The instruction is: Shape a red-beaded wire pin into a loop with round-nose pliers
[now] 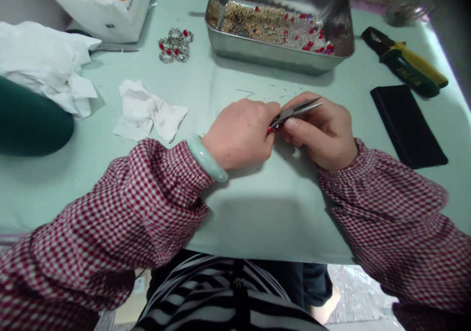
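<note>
My left hand, with a pale green bangle at its wrist, is closed round a small pair of needle-nose pliers. A bit of red shows at the near end of the grip, and most of the handles are hidden in the fist. The slim jaws point right, over the fingers of my right hand. That hand is closed, its thumb and fingers pressed together beside the pliers. Whatever it pinches is too small or hidden to name. Thin wire bits lie on the table just beyond both hands.
A metal tray of gold, clear and red beads stands at the back. Left of it lies a beaded chain. Crumpled tissue and scissors are leftward. Green-yellow pliers and a black phone-like slab lie right.
</note>
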`<action>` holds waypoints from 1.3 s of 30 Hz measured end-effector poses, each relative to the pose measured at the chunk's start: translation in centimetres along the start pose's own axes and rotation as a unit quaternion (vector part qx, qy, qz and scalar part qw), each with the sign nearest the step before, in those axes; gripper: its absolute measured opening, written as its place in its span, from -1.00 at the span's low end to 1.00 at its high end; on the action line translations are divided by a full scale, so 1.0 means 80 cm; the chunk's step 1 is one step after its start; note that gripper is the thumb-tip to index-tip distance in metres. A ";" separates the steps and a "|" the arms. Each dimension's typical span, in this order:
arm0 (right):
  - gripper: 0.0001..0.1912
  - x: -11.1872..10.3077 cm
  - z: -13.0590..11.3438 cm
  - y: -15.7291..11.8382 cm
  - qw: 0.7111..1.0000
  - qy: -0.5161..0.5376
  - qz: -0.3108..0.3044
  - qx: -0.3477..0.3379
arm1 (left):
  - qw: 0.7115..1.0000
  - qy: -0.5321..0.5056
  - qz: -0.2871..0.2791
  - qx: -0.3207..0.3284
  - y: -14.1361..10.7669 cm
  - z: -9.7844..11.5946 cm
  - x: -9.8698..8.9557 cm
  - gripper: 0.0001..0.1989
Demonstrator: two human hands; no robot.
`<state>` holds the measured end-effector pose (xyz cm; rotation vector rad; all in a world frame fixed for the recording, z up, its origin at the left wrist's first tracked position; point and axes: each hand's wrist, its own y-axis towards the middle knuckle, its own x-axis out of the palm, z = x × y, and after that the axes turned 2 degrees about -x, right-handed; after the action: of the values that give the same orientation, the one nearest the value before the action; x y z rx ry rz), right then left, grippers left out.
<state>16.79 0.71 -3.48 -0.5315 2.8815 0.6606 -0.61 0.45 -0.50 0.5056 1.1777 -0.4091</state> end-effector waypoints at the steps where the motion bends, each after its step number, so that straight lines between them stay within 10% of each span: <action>1: -0.91 0.000 -0.001 0.001 1.000 0.001 -0.002 -0.005 | 1.000 0.001 -0.001 0.002 0.000 0.000 -0.001 -0.76; 39: -0.83 0.002 0.000 0.002 1.000 0.009 0.000 0.015 | 0.999 0.013 -0.024 -0.022 0.002 0.001 -0.002 -0.74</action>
<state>16.58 0.82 -3.42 -0.5369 2.9024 0.6156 -0.49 0.51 -0.30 0.4456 1.2229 -0.4183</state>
